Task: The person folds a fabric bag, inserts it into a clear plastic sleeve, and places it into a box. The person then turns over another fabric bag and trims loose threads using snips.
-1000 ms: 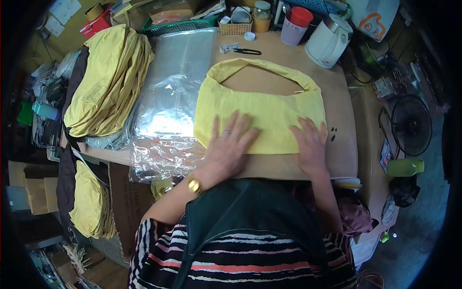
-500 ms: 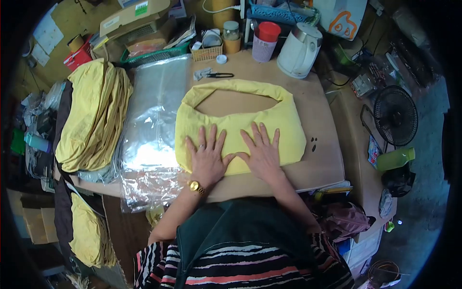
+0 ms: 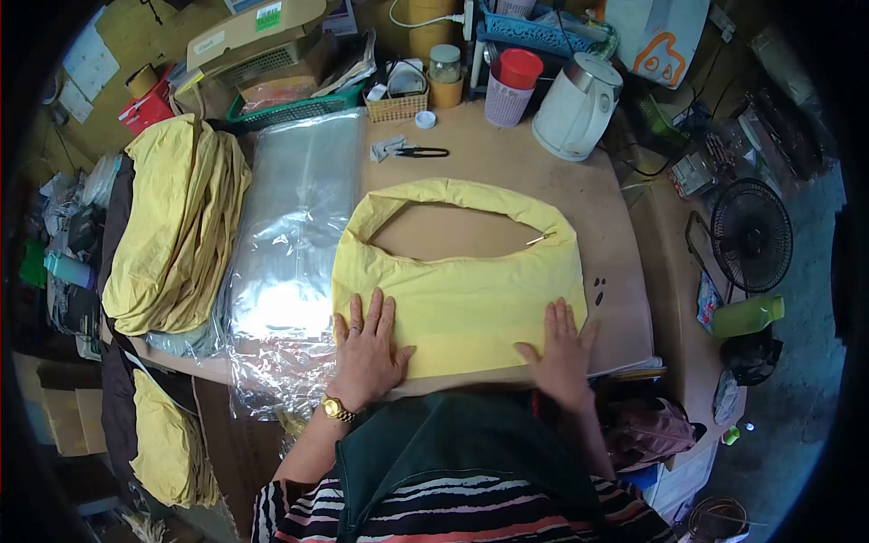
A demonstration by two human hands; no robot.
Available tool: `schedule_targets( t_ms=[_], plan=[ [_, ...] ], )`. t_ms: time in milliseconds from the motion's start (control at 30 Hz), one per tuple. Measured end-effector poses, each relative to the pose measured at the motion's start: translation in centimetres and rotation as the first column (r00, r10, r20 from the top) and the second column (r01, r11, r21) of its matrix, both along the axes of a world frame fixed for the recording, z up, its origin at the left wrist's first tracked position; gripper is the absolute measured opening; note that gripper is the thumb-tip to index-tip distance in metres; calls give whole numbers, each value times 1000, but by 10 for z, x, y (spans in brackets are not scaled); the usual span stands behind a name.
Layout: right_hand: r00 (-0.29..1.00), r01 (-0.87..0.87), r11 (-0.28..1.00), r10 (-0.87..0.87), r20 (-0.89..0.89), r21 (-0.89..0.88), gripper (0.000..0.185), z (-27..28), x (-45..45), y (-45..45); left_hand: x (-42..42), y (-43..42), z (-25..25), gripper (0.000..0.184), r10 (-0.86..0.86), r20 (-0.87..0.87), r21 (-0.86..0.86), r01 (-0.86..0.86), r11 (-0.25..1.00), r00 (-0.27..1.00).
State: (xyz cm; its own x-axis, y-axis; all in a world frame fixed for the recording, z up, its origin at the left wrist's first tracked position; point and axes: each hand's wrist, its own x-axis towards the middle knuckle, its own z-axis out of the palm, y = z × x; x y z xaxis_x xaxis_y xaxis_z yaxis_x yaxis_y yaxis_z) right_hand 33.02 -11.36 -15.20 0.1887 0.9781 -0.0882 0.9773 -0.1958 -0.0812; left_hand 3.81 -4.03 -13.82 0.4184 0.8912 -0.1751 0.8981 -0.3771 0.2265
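A yellow fabric bag (image 3: 462,308) lies flat on the table, its strap arched away from me and a small zipper pull showing at the right of the opening. My left hand (image 3: 367,353) rests on the bag's lower left part, fingers spread. On the lower right corner is my right hand (image 3: 563,355), its fingers extended and thumb apart. Neither hand grips anything. Left of the bag lie clear plastic sleeves (image 3: 299,199), and beyond them a pile of yellow fabric bags (image 3: 172,226).
Black snips (image 3: 422,152) lie behind the bag near a white cap (image 3: 424,119). A white kettle (image 3: 576,107) and a purple cup (image 3: 507,101) stand at the back. To the right are a black fan (image 3: 751,235) and a green bottle (image 3: 748,316).
My hands have moved apart across the bag toward its lower corners, the right one going right. The bag now lies nearer to me, and its zipper pull shows again.
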Motion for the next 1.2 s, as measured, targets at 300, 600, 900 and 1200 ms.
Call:
schedule_targets(
  t_ms=[300, 600, 900, 1200],
  plan=[
    [983, -174, 973, 162, 86, 152, 83, -11, -8, 74, 30, 60, -32, 89, 108, 95, 262, -130, 956, 990],
    [971, -55, 984, 14, -238, -169, 87, 29, 21, 91, 18, 68, 1, 80, 97, 422, 98, -151, 984, 902],
    [-968, 248, 906, 220, -118, -343, 87, -16, 13, 193, 19, 127, -42, 75, 766, 346, -591, 509, 626, -542],
    [173, 735, 601, 282, -944, 314, 46, 16, 100, 106, -56, 162, -56, 37, 526, 521, -568, 186, 801, -672]
  ],
)
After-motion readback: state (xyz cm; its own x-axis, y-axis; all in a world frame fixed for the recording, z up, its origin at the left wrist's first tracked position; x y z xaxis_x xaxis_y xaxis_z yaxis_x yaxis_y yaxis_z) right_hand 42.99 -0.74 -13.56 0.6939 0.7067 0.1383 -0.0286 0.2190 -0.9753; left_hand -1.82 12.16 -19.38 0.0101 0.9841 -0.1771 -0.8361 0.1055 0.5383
